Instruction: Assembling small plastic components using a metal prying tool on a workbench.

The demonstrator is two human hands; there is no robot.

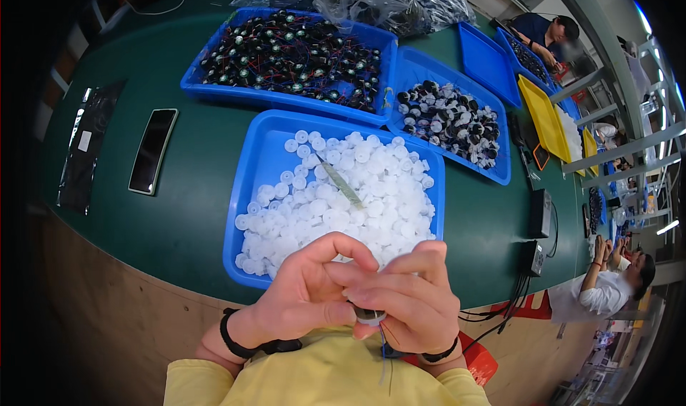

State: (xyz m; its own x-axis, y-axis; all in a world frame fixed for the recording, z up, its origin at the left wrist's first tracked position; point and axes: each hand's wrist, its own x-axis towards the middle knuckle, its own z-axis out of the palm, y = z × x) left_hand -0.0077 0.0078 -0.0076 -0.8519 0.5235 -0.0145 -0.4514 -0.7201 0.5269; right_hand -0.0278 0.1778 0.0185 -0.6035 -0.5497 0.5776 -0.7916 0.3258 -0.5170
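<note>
Both hands pinch one small round part close to the chest.

Left hand (304, 295) and right hand (407, 302) meet with fingers curled tight around a small grey-and-white part (369, 316), thin wires (384, 345) hanging beneath it. Just beyond, on the green tabletop (193, 213), a blue tray (261, 163) holds white plastic caps (343, 199). Further off sit a tray of wired black parts (286, 52) and a tray of black-and-white pieces (450, 120); a phone (152, 151) lies left.
</note>
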